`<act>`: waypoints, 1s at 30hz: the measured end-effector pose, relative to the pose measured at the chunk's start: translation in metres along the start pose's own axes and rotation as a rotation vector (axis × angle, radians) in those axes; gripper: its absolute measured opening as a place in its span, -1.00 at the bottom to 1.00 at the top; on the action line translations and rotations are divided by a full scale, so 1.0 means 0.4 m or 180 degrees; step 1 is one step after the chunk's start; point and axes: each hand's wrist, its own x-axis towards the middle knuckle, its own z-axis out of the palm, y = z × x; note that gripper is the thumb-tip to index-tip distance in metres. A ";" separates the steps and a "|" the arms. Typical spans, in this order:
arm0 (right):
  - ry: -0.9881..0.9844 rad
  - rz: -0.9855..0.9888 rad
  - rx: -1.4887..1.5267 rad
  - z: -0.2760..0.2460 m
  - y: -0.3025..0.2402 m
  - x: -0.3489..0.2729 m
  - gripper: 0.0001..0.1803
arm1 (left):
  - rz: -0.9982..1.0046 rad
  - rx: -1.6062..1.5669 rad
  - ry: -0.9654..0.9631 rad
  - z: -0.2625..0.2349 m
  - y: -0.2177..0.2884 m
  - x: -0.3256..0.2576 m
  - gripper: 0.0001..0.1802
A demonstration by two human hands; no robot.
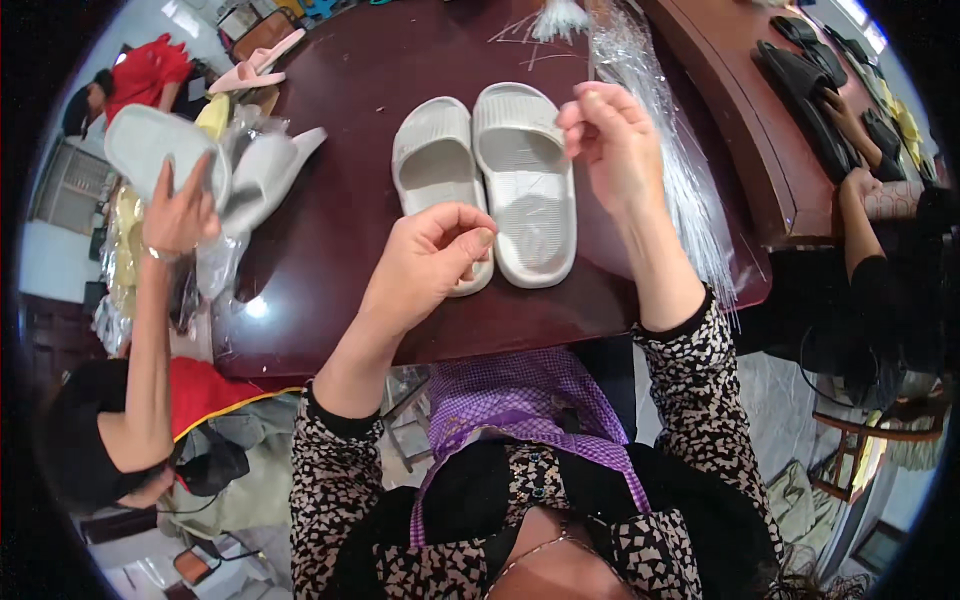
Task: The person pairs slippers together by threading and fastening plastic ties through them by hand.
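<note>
Dark reddish-brown table (340, 210), curved front edge, seen from above. A pair of pale grey slide sandals lies sole-down at its centre, toes pointing away from the wearer of the camera: the left slipper (436, 165) and the right slipper (525, 180) sit side by side, touching along their inner edges. Left hand (425, 262) hovers over the heel end of the left slipper, fingers curled in with thumb pressed to forefinger in a pinch; whatever is pinched is too fine to make out. Right hand (612, 140) is raised above the table just right of the right slipper, fingertips bunched together in a similar pinch, nothing clearly visible between them. A bundle of thin clear plastic strands (668, 150) lies along the table's right side, running from the far edge toward the near edge, passing behind the right hand. Both forearms wear a black-and-white speckled sleeve (700, 400); a purple checked apron (520, 400) shows below the table edge. At the left, another person's hand (180, 215) grips a pale grey slipper (160, 150) held up off the table, with a clear plastic bag (255, 175) beside it. At the far right, a second table (750, 120) carries black slippers (800, 85), handled by a third person.
</note>
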 end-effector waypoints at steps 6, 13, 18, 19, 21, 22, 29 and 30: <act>0.0079 -0.0189 -0.0335 0.009 -0.017 -0.009 -0.87 | 0.2564 0.3205 0.0738 0.007 0.062 -0.047 -0.90; -0.0929 0.0144 -0.3111 -0.010 0.034 -0.017 -0.84 | 0.2749 0.3562 0.0462 0.004 -0.018 -0.040 -0.86; -0.1141 -0.0287 -0.4621 -0.032 0.032 -0.018 -0.81 | 0.2471 0.3426 0.0108 0.031 -0.050 -0.037 -0.89; -0.1145 -0.0283 -0.4623 -0.032 0.032 -0.019 -0.81 | 0.2370 0.3385 0.0065 0.033 -0.054 -0.038 -0.91; -0.0882 -0.0259 -0.4935 -0.027 0.032 -0.025 -0.80 | 0.2295 0.3348 0.0077 0.026 -0.069 -0.022 -0.92; -0.0743 -0.0246 -0.5093 -0.026 0.032 -0.026 -0.80 | 0.2225 0.3315 0.0087 0.019 -0.078 -0.008 -0.93; -0.0690 -0.0232 -0.4693 -0.015 0.054 -0.029 -0.80 | 0.2061 0.3430 0.0753 -0.024 -0.119 0.116 -0.91; -0.0662 -0.0187 -0.4599 -0.014 0.050 -0.028 -0.79 | 0.2035 0.3455 0.0893 -0.027 -0.118 0.135 -0.90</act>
